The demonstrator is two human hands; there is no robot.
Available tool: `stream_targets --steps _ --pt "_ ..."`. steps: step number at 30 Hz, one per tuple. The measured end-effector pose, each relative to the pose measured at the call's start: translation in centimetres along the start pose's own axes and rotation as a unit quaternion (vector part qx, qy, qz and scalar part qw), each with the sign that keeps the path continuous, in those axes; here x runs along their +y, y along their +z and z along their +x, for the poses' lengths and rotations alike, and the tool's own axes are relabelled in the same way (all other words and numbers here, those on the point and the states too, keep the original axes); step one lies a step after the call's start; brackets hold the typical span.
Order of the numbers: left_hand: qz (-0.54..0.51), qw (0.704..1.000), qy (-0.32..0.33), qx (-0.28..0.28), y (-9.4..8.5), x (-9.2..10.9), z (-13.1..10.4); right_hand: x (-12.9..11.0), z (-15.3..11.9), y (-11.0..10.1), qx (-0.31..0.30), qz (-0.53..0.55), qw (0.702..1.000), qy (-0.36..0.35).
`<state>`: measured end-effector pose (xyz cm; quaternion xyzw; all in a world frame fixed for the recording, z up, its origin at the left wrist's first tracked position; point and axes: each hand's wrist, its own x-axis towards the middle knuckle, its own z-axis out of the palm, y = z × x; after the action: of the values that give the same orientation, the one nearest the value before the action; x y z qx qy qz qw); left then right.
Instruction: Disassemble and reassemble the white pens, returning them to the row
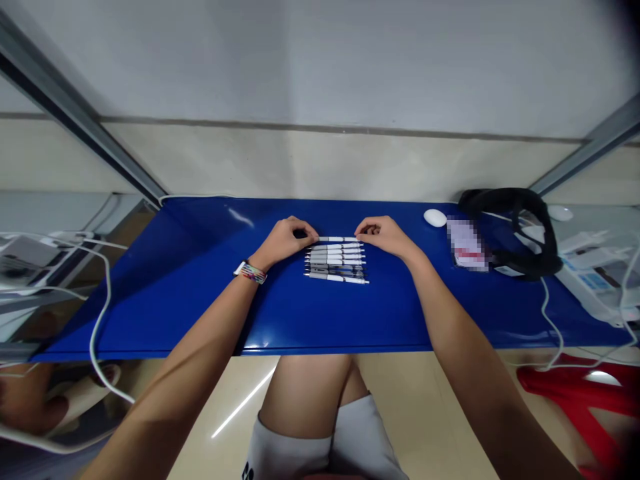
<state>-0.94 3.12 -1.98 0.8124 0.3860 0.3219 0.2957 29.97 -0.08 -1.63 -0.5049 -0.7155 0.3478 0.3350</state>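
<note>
Several white and grey pens (335,256) lie side by side in a stack of rows on the blue table. The topmost pen (337,239), at the far side, lies crosswise between my two hands. My left hand (295,237) pinches its left end with thumb and fingers. The fingertips of my right hand (377,233) are closed on its right end. Nearest me, the lowest white pen (345,278) lies slightly tilted, its right end a little closer to the table's front edge.
On the blue table (200,293), a white oval object (435,218), a blurred-out phone-like item (467,245) and a black headband-like strap (543,233) lie to the right. White cables (107,293) hang at both sides. A red stool (565,387) stands at lower right.
</note>
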Motion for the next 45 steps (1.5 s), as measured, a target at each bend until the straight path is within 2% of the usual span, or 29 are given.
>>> stream_targets --steps 5,12,21,34,37,42,45 --pt "0.045 0.999 0.022 -0.001 -0.1 -0.3 0.0 0.4 0.0 0.1 -0.003 -0.017 1.0 -0.013" --pt "0.091 0.995 0.007 -0.028 0.0 0.0 -0.1 0.3 0.0 0.2 -0.005 -0.024 1.0 -0.011" --pt "0.071 0.997 0.02 -0.035 0.3 -0.7 0.0 -0.3 -0.3 0.1 -0.008 -0.031 0.999 -0.017" --pt "0.059 0.998 -0.002 -0.023 0.5 -0.4 0.1 0.1 -0.2 0.1 -0.006 -0.032 0.999 -0.026" --pt "0.018 1.0 -0.011 0.006 0.9 -0.1 0.0 0.4 0.0 0.5 0.033 0.001 0.999 -0.014" --pt "-0.137 0.987 -0.059 0.063 1.8 0.6 0.6 0.4 0.6 2.8 0.177 0.142 0.974 0.027" --pt "-0.2 0.974 -0.072 0.08 2.2 0.9 1.0 -0.2 0.1 4.4 0.203 0.177 0.962 0.04"
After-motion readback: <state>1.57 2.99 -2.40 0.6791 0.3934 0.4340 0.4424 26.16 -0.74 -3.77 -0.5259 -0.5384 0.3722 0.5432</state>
